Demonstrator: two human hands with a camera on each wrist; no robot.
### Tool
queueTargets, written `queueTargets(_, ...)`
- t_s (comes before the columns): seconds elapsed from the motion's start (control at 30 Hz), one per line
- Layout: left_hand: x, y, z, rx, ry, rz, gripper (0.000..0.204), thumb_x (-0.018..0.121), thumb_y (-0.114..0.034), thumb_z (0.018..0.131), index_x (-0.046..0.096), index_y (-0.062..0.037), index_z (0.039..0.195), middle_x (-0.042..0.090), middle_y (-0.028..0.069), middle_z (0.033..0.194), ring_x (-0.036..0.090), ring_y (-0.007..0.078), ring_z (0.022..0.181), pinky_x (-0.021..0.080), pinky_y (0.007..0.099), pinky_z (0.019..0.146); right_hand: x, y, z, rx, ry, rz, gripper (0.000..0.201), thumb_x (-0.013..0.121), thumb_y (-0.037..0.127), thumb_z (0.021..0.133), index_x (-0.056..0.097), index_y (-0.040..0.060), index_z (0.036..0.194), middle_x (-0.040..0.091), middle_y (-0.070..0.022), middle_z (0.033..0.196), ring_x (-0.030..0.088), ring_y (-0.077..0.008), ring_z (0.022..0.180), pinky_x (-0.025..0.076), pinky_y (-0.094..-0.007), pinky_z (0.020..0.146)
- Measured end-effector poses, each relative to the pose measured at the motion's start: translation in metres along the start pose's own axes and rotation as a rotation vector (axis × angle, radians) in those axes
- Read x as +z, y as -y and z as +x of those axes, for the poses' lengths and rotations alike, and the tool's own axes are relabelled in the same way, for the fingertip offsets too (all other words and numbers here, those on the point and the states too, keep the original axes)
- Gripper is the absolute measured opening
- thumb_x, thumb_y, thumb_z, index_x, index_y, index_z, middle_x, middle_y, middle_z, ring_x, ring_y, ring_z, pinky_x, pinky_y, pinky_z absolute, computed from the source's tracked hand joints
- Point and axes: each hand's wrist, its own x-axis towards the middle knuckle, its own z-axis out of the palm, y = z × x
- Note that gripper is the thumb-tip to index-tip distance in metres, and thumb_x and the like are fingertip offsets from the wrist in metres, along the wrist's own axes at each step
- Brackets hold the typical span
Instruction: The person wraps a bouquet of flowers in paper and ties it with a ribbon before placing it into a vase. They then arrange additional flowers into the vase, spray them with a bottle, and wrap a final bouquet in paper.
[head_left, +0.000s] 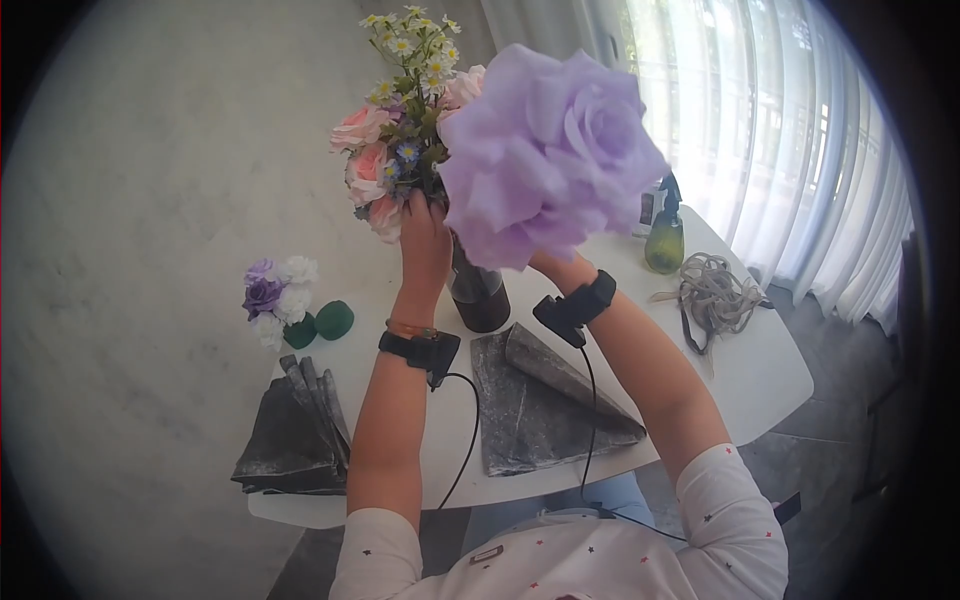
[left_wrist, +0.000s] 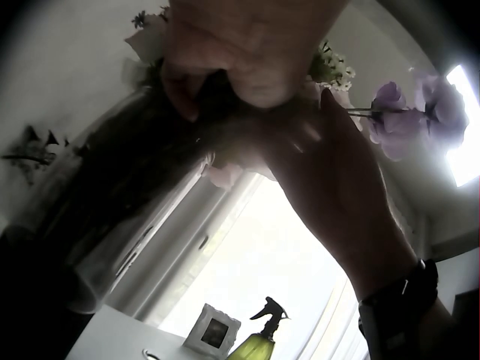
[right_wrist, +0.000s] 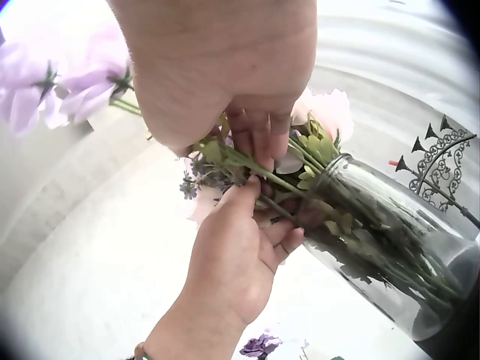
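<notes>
Both hands meet at the stems [right_wrist: 289,187] just above the mouth of a clear glass vase [right_wrist: 390,247]. In the right wrist view my left hand [right_wrist: 229,259] pinches stems with thumb and fingers, from below in the picture. My right hand [right_wrist: 225,67] curls its fingers round green stems there; in the head view a large purple rose [head_left: 560,150] hides most of it. My left hand [head_left: 425,240] shows beside pink roses [head_left: 368,170] and small white daisies [head_left: 435,65]. The vase [head_left: 480,300] stands upright, dark in its lower part.
Dark grey wrapping sheets [head_left: 540,410] lie at the front, with folded dark sheets [head_left: 290,430] at left. Purple and white flowers [head_left: 275,295] lie beside green pieces [head_left: 334,319]. A spray bottle [head_left: 664,240] and a ribbon bundle [head_left: 718,295] are at right.
</notes>
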Motion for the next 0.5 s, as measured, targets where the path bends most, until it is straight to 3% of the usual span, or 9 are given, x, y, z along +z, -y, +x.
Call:
queueTargets(0.03, 0.005, 0.006, 0.002, -0.191, 0.035, -0.275, 0.022, 0.043, -0.01, 0.09, 0.043, 0.0055, 0.106, 0.049, 0.0311, 0.101, 0.046, 0.0492, 0.094, 0.037, 0.0521, 0.079, 0.024, 0.022, -0.011, -0.277, 0.183, -0.453, 0.026, 0.052, 0.02, 0.095, 0.055, 0.0016, 0.114, 0.06, -0.0107, 0.102, 0.056, -0.0202, 0.094, 0.044, -0.033, 0.087)
queueTargets(0.07, -0.012, -0.018, 0.012, -0.397, 0.067, -0.316, 0.025, 0.043, -0.013, 0.091, 0.044, 0.0057, 0.107, 0.049, 0.033, 0.105, 0.047, 0.0499, 0.096, 0.037, 0.0515, 0.081, 0.042, 0.04, -0.017, -0.556, 0.365, -0.906, 0.028, 0.057, 0.022, 0.092, 0.056, 0.0013, 0.111, 0.06, -0.0148, 0.104, 0.055, -0.0246, 0.095, 0.042, -0.0376, 0.089)
queueTargets(0.1, -0.011, -0.018, 0.012, -0.341, 0.012, -0.338, 0.025, 0.044, -0.014, 0.092, 0.046, 0.0055, 0.107, 0.051, 0.033, 0.105, 0.048, 0.0496, 0.096, 0.038, 0.0509, 0.08, 0.048, 0.048, -0.014, -0.623, 0.332, -1.001, 0.026, 0.048, 0.021, 0.097, 0.056, -0.0022, 0.103, 0.057, -0.0182, 0.09, 0.053, -0.0279, 0.081, 0.042, -0.0392, 0.077)
queueTargets(0.13, -0.01, -0.018, 0.012, -0.285, -0.043, -0.36, 0.026, 0.045, -0.016, 0.092, 0.048, 0.0053, 0.107, 0.052, 0.033, 0.105, 0.049, 0.0494, 0.095, 0.039, 0.0504, 0.08, 0.049, 0.048, -0.01, -0.624, 0.331, -1.0, 0.026, 0.048, 0.021, 0.097, 0.056, -0.0022, 0.103, 0.057, -0.0182, 0.09, 0.053, -0.0279, 0.081, 0.042, -0.0392, 0.077)
queueTargets(0.2, -0.012, -0.015, 0.013, -0.29, -0.024, -0.323, 0.026, 0.046, -0.018, 0.093, 0.05, 0.0048, 0.106, 0.054, 0.0319, 0.102, 0.051, 0.0484, 0.093, 0.04, 0.0498, 0.078, 0.051, 0.047, -0.007, -0.638, 0.361, -0.875, 0.031, 0.044, 0.021, 0.1, 0.052, -0.0033, 0.118, 0.057, -0.0075, 0.091, 0.049, -0.0135, 0.08, 0.043, -0.028, 0.075)
queueTargets(0.23, -0.012, -0.014, 0.014, -0.295, -0.006, -0.287, 0.027, 0.046, -0.019, 0.093, 0.052, 0.0044, 0.105, 0.056, 0.0308, 0.099, 0.053, 0.0475, 0.091, 0.041, 0.0492, 0.077, 0.051, 0.047, -0.006, -0.64, 0.358, -0.875, 0.031, 0.044, 0.021, 0.1, 0.052, -0.0033, 0.118, 0.057, -0.0075, 0.091, 0.049, -0.0135, 0.08, 0.043, -0.028, 0.075)
queueTargets(0.3, -0.01, -0.011, 0.013, -0.325, 0.0, -0.293, 0.026, 0.048, -0.02, 0.093, 0.054, 0.0041, 0.103, 0.058, 0.0293, 0.094, 0.054, 0.0466, 0.089, 0.042, 0.0488, 0.075, 0.058, 0.053, -0.013, -0.637, 0.36, -0.935, 0.028, 0.046, 0.021, 0.097, 0.055, -0.0057, 0.097, 0.055, -0.0202, 0.083, 0.05, -0.0311, 0.076, 0.042, -0.0378, 0.07)
queueTargets(0.43, -0.015, -0.017, 0.017, -0.393, 0.026, -0.304, 0.025, 0.05, -0.02, 0.092, 0.055, 0.0039, 0.097, 0.06, 0.0266, 0.087, 0.057, 0.0443, 0.084, 0.044, 0.0473, 0.071, 0.066, 0.06, -0.028, -0.526, 0.359, -0.952, 0.026, 0.049, 0.02, 0.096, 0.058, -0.0047, 0.096, 0.06, -0.018, 0.088, 0.055, -0.0298, 0.08, 0.043, -0.0377, 0.073)
queueTargets(0.5, -0.01, -0.015, 0.016, -0.428, 0.022, -0.324, 0.024, 0.05, -0.019, 0.092, 0.055, 0.0039, 0.096, 0.06, 0.0266, 0.086, 0.057, 0.0438, 0.081, 0.044, 0.0471, 0.07, 0.06, 0.052, -0.027, -0.533, 0.376, -0.909, 0.024, 0.054, 0.019, 0.093, 0.057, -0.002, 0.105, 0.061, -0.0159, 0.102, 0.056, -0.0301, 0.092, 0.044, -0.0379, 0.081)
